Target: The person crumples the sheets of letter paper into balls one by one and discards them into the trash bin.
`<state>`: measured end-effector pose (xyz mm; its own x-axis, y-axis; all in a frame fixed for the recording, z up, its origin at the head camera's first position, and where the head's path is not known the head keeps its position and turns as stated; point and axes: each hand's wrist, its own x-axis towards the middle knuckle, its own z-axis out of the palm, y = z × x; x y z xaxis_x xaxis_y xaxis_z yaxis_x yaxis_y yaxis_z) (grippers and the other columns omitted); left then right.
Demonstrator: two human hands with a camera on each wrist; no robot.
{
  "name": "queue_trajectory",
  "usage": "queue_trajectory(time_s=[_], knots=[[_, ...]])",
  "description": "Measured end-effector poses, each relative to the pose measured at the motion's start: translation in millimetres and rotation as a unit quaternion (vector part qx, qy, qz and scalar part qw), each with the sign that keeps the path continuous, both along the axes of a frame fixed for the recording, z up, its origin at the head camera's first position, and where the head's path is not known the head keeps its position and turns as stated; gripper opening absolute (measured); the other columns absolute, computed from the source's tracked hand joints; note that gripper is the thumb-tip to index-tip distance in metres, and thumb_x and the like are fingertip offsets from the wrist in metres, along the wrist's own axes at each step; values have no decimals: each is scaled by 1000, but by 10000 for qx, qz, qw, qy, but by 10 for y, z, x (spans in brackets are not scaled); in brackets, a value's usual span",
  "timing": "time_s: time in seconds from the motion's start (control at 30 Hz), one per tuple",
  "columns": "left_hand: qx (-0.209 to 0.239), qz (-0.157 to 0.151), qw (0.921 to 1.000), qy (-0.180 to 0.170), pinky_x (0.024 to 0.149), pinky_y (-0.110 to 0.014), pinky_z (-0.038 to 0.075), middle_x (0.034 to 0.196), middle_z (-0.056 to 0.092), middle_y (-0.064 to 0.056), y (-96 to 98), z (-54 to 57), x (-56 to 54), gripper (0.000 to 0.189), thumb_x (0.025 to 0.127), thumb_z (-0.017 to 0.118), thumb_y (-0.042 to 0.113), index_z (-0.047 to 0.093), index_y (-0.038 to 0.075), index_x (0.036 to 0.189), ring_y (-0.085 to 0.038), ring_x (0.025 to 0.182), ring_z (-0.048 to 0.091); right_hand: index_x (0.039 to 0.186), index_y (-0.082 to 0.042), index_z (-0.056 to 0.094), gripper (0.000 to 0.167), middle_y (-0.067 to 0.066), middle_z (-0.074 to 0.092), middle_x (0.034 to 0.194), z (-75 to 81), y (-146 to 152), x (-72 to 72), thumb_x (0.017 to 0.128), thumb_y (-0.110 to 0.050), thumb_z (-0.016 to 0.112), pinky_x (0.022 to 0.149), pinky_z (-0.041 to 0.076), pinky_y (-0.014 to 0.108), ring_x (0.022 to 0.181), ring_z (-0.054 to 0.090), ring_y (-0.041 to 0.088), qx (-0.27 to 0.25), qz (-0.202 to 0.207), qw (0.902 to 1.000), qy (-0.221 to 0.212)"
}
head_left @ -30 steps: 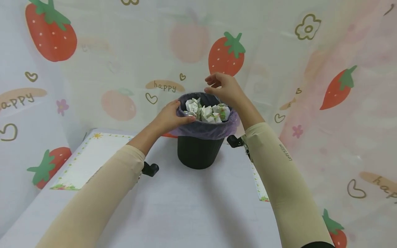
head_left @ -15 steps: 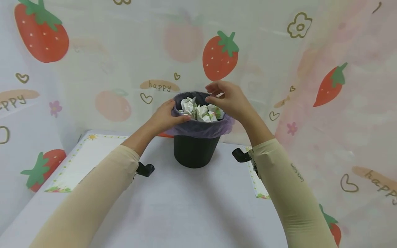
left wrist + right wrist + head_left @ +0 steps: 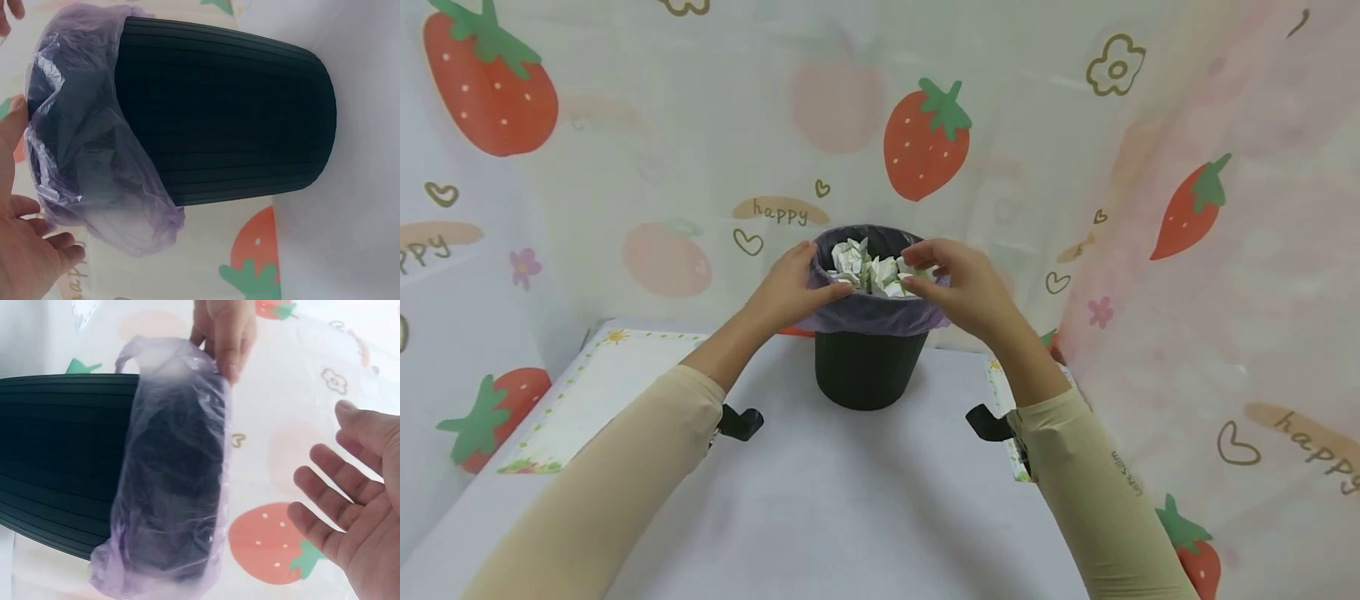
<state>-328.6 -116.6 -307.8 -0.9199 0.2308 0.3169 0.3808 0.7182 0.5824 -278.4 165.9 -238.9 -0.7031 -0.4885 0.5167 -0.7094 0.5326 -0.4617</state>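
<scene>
A black ribbed trash bin (image 3: 867, 371) stands upright on the white table, its rim lined with a thin purple plastic bag (image 3: 880, 318). Crumpled balls of printed paper (image 3: 850, 260) lie inside near the top. My left hand (image 3: 786, 287) holds the bin's left rim, thumb along the near edge and fingers around the outer side over the bag. My right hand (image 3: 962, 279) hovers at the right rim with fingers spread and bent slightly, covering some of the paper in the head view. Nothing lies in the right palm (image 3: 375, 537) in the right wrist view, where that hand is apart from the bag.
A white sheet with a flowered border (image 3: 602, 383) lies at the table's left; a similar sheet (image 3: 1002, 392) is partly hidden behind the right forearm. A strawberry-printed backdrop (image 3: 1022, 92) rises behind the bin. Black camera mounts (image 3: 741, 422) jut from both wrists.
My right hand has come down from above the bin's back right to the level of its right rim. The left hand stays on the rim; the head view has shifted slightly.
</scene>
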Motion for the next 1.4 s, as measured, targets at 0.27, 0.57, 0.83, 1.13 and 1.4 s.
queue_trajectory(time_s=[0.27,0.57,0.83,1.13,1.4], knots=[[438,-97,9983,379,126,-53,20,167,25,-19,-61,-7,87,93,92,70,54,33,0,158,-35,156,21,122,-5,70,33,8,73,120,-143,45,78,92,-15,78,95,56,48,107,69,24,-70,91,9997,207],[377,-49,9990,216,125,-53,22,166,30,-17,-284,-33,343,88,95,70,48,30,2,159,-35,155,24,116,-2,72,28,12,73,116,-331,65,121,90,-10,80,94,56,49,107,69,28,-286,205,9987,356],[99,23,9999,-102,123,-59,24,166,29,-19,-638,-241,616,89,97,67,51,27,3,160,-39,154,24,117,-1,72,29,13,73,118,-484,52,137,91,-11,79,90,57,52,105,69,31,-347,298,9987,215],[-183,276,9984,-469,119,-66,24,164,27,-26,-1236,-609,843,95,96,65,57,23,0,161,-48,151,23,119,-1,70,30,13,72,117,-663,-39,157,93,-13,77,93,56,54,108,69,33,-454,463,9979,26],[-579,579,9955,-486,113,-71,26,155,31,-39,-1841,-984,960,94,97,69,48,27,-13,154,-58,142,28,123,-7,70,32,3,71,119,-860,-190,237,94,-18,76,102,53,45,114,66,17,-293,464,9984,-160]])
